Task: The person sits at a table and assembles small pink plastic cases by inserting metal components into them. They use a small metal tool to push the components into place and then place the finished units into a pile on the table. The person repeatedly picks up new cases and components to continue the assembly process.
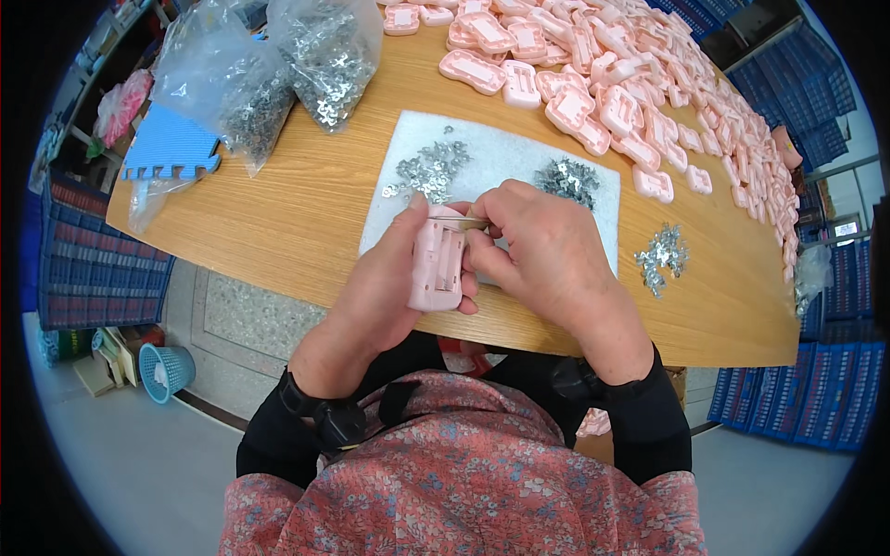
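My left hand [378, 278] is closed around a pink plastic battery case [436, 271], its open compartment facing up. My right hand [547, 243] pinches a thin metal tool, apparently tweezers [471, 222], whose tip lies at the upper end of the case; whether a small part is in the tip cannot be made out. Beneath both hands is a white foam sheet [505, 137]. On it, a pile of small silvery metal pieces [432, 169] lies beyond my left hand, and a darker pile of metal springs or contacts [567, 180] lies beyond my right.
A large heap of pink cases [603, 79] covers the table's far right. Loose metal pieces [662, 258] lie right of the foam. Clear bags of metal parts [326, 60] and a blue foam mat [171, 146] sit at far left. Blue crates [102, 250] and a basket [167, 372] stand beyond the wooden table [278, 208].
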`<state>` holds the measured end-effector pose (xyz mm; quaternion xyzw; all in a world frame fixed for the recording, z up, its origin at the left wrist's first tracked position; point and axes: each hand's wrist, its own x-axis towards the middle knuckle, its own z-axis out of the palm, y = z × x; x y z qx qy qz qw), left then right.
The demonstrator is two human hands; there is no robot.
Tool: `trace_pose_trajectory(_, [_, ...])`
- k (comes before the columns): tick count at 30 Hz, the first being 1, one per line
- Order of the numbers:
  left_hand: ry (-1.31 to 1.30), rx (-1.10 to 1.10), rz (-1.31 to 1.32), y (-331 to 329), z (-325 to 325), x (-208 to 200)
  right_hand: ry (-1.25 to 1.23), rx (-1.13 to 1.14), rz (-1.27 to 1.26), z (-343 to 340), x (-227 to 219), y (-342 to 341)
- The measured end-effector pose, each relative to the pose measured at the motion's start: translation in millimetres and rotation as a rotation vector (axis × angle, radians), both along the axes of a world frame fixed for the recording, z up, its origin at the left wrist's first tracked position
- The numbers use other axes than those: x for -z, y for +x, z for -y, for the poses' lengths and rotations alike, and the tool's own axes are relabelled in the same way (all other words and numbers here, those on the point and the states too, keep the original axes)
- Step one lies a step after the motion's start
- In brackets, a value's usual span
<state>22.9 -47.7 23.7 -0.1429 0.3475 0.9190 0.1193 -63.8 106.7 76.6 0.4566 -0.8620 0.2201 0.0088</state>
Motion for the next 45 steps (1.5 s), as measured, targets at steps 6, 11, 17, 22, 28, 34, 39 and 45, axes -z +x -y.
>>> trace_pose_trajectory(6, [-0.020, 0.061, -0.040, 0, -8, 5, 0.093, 0.028, -0.154, -2, -3, 12])
trace_pose_trajectory(11, [0.069, 0.113, 0.008, -2, -8, 6, -0.181, 0.101, 0.135, -6, 0, 12])
trace_pose_trajectory(17, [0.167, 0.084, -0.010, -1, -8, 8, -0.244, 0.153, 0.260, -17, -1, 10])
trace_pose_trajectory(22, [0.201, 0.128, -0.100, -1, -8, 5, -0.483, 0.199, 0.842, -21, 17, 14])
trace_pose_trajectory(28, [-0.217, 0.058, -0.043, 0, -14, 6, -0.496, 0.205, 1.222, -31, 18, 2])
trace_pose_trajectory(34, [-0.838, 0.072, -0.392, 5, -9, 2, -0.454, 0.218, 1.212, -36, 21, 6])
trace_pose_trajectory(39, [-1.247, 0.116, -0.532, 6, -12, -12, -0.486, 0.212, 1.180, -38, 22, 10])
trace_pose_trajectory(45, [-0.520, 0.154, -0.308, 4, -5, 9, -0.586, 0.225, 1.131, -40, 11, 17])
